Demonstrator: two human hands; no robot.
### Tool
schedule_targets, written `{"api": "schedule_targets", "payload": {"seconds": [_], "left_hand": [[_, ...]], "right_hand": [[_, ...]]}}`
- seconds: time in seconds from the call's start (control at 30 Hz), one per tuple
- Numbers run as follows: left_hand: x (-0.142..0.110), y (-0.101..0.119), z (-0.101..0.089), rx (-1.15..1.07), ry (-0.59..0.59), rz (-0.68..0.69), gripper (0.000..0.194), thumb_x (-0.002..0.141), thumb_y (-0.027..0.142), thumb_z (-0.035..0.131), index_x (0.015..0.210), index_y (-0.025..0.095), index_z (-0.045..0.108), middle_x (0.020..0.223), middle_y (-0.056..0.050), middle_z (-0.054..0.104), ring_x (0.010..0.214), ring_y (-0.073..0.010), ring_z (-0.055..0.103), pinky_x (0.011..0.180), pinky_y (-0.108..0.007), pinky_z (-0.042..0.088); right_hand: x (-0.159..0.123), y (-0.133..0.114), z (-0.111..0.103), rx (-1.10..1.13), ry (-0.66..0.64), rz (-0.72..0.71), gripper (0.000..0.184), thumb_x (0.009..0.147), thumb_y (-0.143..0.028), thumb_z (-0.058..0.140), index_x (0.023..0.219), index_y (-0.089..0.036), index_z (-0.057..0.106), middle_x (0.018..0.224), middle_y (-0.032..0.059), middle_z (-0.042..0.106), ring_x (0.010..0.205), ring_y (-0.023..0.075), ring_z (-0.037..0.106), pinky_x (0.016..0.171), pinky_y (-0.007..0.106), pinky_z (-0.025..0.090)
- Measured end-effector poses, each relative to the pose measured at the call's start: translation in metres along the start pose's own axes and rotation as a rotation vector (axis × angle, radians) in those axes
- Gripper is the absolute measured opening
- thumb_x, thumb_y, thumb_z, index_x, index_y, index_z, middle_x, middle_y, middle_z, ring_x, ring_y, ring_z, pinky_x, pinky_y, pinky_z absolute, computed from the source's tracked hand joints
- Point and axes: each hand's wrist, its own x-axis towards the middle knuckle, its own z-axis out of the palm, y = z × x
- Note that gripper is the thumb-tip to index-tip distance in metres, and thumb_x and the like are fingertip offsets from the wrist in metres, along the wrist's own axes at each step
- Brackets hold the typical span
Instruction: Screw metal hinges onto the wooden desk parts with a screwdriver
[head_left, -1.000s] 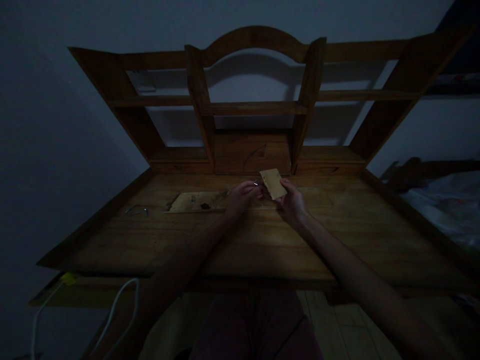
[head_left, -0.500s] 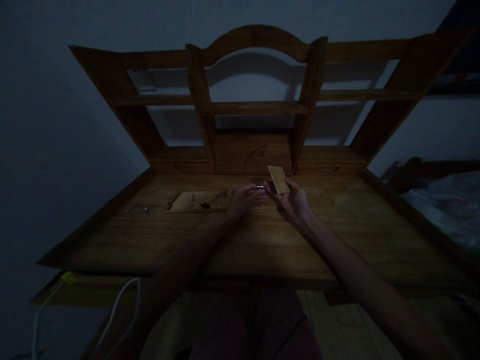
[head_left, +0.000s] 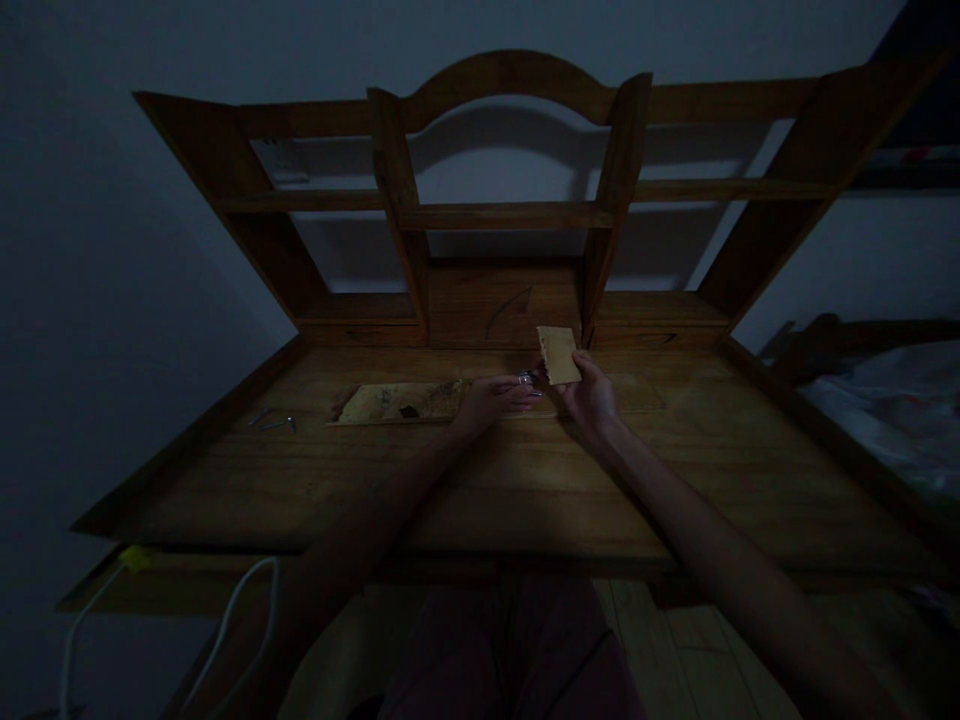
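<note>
Closed fingers of my left hand (head_left: 487, 398) hold a small shiny metal object (head_left: 527, 379), too dark and small for its kind to be told. My right hand (head_left: 592, 395) pinches a small piece of cardboard (head_left: 559, 355), thumb on its face. The cardboard is tilted up, and its left edge is ragged, close to the metal object. Beneath both hands lies a long, flat, tan strip (head_left: 375, 402) with a rough left end and dark stains. My left hand hides part of it.
Thin metal pieces (head_left: 274, 420) lie on the wooden desk (head_left: 525, 490) at the left. A wooden shelf unit (head_left: 510, 215) rises along the back. A white cable (head_left: 274, 600) loops at the front left, and a yellow item (head_left: 135, 558) sits by the desk edge.
The cardboard has turned so its face shows more. The metal object has tilted in my left fingers and shows more clearly. Both hands stay in nearly the same place.
</note>
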Motion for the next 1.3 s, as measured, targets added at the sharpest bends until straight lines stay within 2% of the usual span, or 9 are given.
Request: {"api": "schedule_targets", "payload": {"seconds": [0.13,0.23,0.5,0.67,1.03,1.17,1.3], "left_hand": [[0.000,0.000,0.001,0.004,0.021,0.001,0.042,0.072,0.048,0.087,0.094,0.014,0.074,0.095,-0.011,0.080,0.092,-0.0287,0.078,0.094,-0.046,0.061],[0.002,-0.001,0.001,-0.005,0.050,-0.007,0.044,0.070,0.049,0.088,0.091,0.014,0.071,0.091,-0.009,0.080,0.088,-0.0284,0.078,0.090,-0.045,0.062],[0.004,-0.002,-0.001,0.051,0.015,0.031,0.046,0.076,0.056,0.080,0.088,0.014,0.067,0.080,-0.007,0.078,0.074,-0.0210,0.077,0.080,-0.036,0.063],[0.006,-0.002,-0.004,0.056,-0.012,0.067,0.046,0.078,0.056,0.077,0.088,0.013,0.067,0.081,-0.007,0.077,0.068,-0.0170,0.074,0.070,-0.029,0.061],[0.006,-0.002,-0.005,0.092,-0.014,0.084,0.045,0.083,0.058,0.072,0.088,0.014,0.065,0.074,-0.005,0.074,0.064,-0.0156,0.071,0.069,-0.029,0.060],[0.010,-0.004,-0.006,0.079,-0.014,0.105,0.044,0.083,0.057,0.072,0.089,0.015,0.063,0.075,-0.005,0.073,0.063,-0.0148,0.070,0.065,-0.028,0.059],[0.010,-0.002,-0.008,0.102,0.043,0.148,0.042,0.087,0.055,0.068,0.095,0.014,0.065,0.078,-0.004,0.071,0.060,-0.0124,0.067,0.058,-0.024,0.054]], "right_hand": [[-0.001,0.001,-0.002,-0.067,0.001,-0.061,0.009,0.085,-0.023,0.062,0.078,-0.023,0.056,0.081,-0.0031,0.061,0.080,0.0135,0.061,0.066,0.020,0.055],[-0.002,0.003,-0.003,-0.127,-0.001,-0.093,0.013,0.083,-0.024,0.065,0.074,-0.023,0.056,0.077,-0.0041,0.056,0.074,0.0120,0.055,0.060,0.016,0.049],[0.001,0.004,-0.006,-0.282,-0.014,-0.150,0.023,0.079,-0.038,0.071,0.071,-0.024,0.054,0.073,-0.0028,0.050,0.069,0.0147,0.048,0.061,0.023,0.042],[0.002,0.005,-0.011,-0.368,-0.012,-0.173,0.022,0.080,-0.040,0.069,0.072,-0.024,0.056,0.074,-0.0025,0.051,0.070,0.0157,0.047,0.065,0.026,0.040],[-0.002,0.012,-0.009,-0.415,-0.038,-0.158,0.024,0.081,-0.042,0.067,0.072,-0.025,0.052,0.074,-0.0024,0.052,0.072,0.0176,0.051,0.067,0.028,0.044],[0.000,0.013,-0.011,-0.415,0.002,-0.161,0.023,0.079,-0.042,0.068,0.073,-0.024,0.053,0.075,-0.0025,0.053,0.073,0.0169,0.052,0.066,0.027,0.045],[0.005,0.007,-0.015,-0.388,0.083,-0.164,0.022,0.077,-0.041,0.067,0.074,-0.024,0.053,0.077,-0.0025,0.054,0.075,0.0162,0.055,0.060,0.025,0.047]]}}
